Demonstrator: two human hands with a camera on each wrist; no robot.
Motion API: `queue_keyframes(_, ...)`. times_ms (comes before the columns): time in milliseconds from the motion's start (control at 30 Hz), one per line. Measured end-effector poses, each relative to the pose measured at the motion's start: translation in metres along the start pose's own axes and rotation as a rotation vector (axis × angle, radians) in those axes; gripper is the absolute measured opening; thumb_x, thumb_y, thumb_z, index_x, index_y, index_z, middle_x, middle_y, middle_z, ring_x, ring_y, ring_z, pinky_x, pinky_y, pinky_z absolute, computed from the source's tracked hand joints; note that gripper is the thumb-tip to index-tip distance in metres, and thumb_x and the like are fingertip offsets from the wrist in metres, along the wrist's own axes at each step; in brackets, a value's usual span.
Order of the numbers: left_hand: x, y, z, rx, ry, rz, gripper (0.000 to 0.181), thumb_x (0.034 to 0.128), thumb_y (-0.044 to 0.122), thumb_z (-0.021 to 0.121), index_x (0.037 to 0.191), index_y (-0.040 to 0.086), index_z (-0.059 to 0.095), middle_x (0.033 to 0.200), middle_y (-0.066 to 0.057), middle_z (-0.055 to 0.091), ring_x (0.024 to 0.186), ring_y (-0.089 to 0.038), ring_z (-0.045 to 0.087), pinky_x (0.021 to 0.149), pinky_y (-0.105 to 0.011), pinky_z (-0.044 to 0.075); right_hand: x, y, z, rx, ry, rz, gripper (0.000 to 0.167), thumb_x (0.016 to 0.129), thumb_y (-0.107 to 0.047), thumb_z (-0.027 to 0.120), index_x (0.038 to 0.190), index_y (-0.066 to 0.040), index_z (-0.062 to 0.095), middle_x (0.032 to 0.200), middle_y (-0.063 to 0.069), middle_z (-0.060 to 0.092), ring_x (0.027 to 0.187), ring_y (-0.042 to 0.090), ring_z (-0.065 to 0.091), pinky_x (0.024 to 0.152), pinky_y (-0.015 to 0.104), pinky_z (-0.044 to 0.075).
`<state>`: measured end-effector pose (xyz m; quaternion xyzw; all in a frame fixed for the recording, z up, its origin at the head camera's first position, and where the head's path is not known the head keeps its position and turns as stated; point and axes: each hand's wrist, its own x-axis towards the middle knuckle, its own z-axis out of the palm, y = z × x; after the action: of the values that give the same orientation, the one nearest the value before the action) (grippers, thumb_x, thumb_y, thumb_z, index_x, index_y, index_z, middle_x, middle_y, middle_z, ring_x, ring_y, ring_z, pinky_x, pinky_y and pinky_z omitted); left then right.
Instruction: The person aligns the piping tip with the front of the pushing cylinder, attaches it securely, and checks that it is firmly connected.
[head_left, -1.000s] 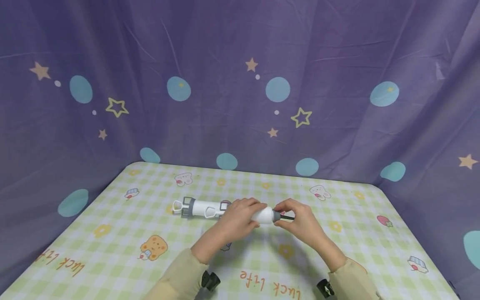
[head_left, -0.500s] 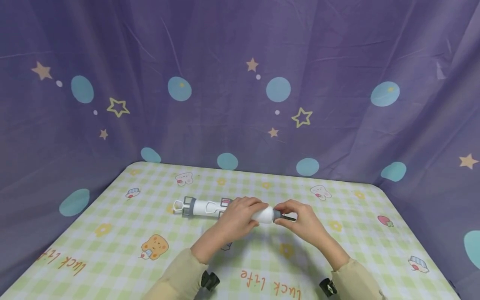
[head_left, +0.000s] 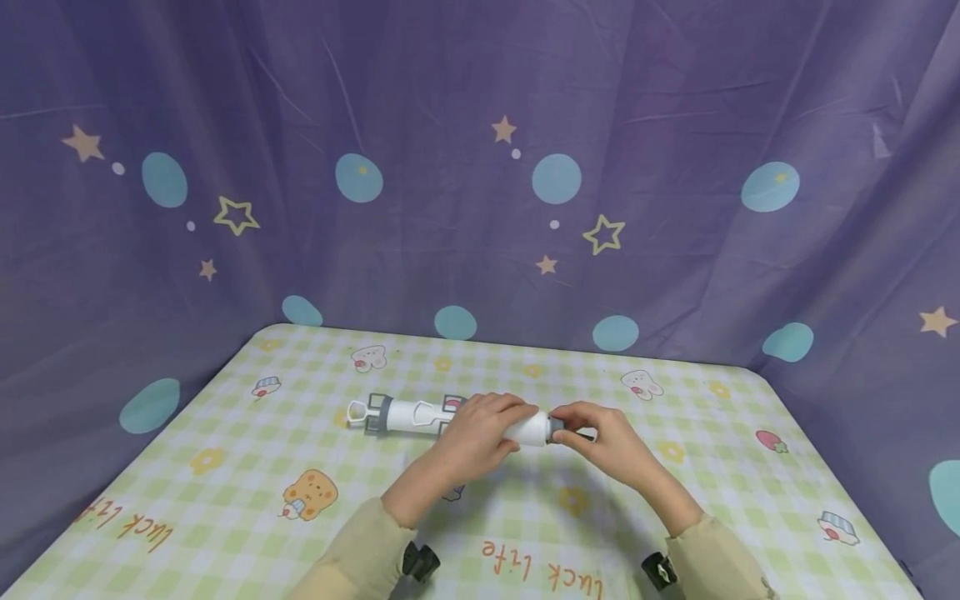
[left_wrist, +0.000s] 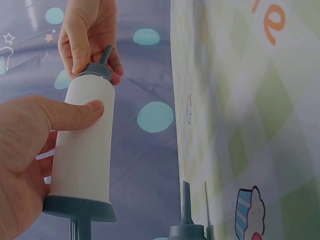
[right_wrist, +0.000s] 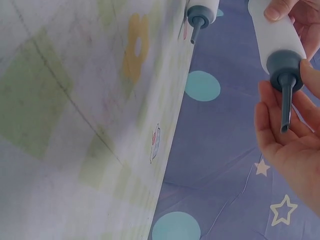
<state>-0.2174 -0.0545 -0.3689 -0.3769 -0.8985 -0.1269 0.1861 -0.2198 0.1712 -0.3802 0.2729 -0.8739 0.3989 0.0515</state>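
Observation:
A toy rocket (head_left: 407,417) with a white body and grey frame-like fins lies lengthwise across the middle of the table. My left hand (head_left: 480,429) grips its white body; in the left wrist view the thumb lies across the white tube (left_wrist: 82,150) and the fingers curl behind. My right hand (head_left: 603,442) pinches the dark grey cap (right_wrist: 285,67) at the rocket's right end, thumb and fingers on opposite sides. From the cap sticks a thin dark rod (right_wrist: 285,107). A smaller white cylinder (right_wrist: 202,12) with a similar dark spout shows closer to the table in the right wrist view.
The tabletop (head_left: 225,467) has a green-and-white checked cover with printed cartoons and lettering. Behind it hangs a purple curtain (head_left: 450,100) with stars and blue spots. Dark wrist devices (head_left: 422,564) are worn at both sleeves.
The right hand has shifted slightly to the right, its fingers have changed position at the cap, and the dark rod is more covered. Left hand and rocket body stay nearly still.

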Motion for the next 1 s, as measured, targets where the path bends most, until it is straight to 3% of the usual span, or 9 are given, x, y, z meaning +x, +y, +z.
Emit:
queue_keyframes(333,-0.0012,0.0005,0.001,0.025,0.006,0.014,0.052,0.0754,0.017,0.074,0.124,0.019,0.055,0.117,0.003,0.058,0.104,-0.016,0.055,0.087,-0.033,0.045,0.002,0.0044,-0.0002,0.031,-0.044,0.004,0.031,0.087,-0.036,0.058,0.11,-0.016,0.062,0.098,-0.004,0.066,0.087,0.01,0.063,0.077,0.034,0.052)
queue_keyframes(567,-0.0006,0.0004,0.0023,0.06,0.018,0.053,0.054,0.0747,0.015,0.074,0.125,0.018,0.054,0.118,0.002,0.057,0.107,-0.017,0.054,0.09,-0.034,0.043,0.0005,0.0072,0.0021,0.046,-0.06,0.037,0.036,0.09,-0.04,0.052,0.114,-0.015,0.06,0.105,0.0,0.066,0.093,0.019,0.064,0.074,0.027,0.052)
queue_keyframes(767,-0.0005,0.0007,0.0028,0.037,0.023,0.034,0.054,0.0749,0.015,0.074,0.125,0.018,0.054,0.118,0.002,0.058,0.107,-0.016,0.054,0.091,-0.034,0.042,0.0003,0.0102,0.0035,0.049,-0.038,0.03,0.038,0.084,-0.039,0.061,0.116,-0.018,0.056,0.101,-0.003,0.065,0.092,0.014,0.063,0.081,0.031,0.051)
queue_keyframes(1000,-0.0004,0.0019,0.0019,0.031,0.037,0.03,0.054,0.0745,0.015,0.074,0.124,0.018,0.055,0.117,0.002,0.058,0.107,-0.016,0.054,0.09,-0.034,0.043,-0.001,0.0075,0.0026,0.041,-0.012,0.0,0.035,0.078,-0.033,0.069,0.108,-0.02,0.055,0.099,-0.006,0.063,0.089,0.01,0.062,0.083,0.03,0.05)
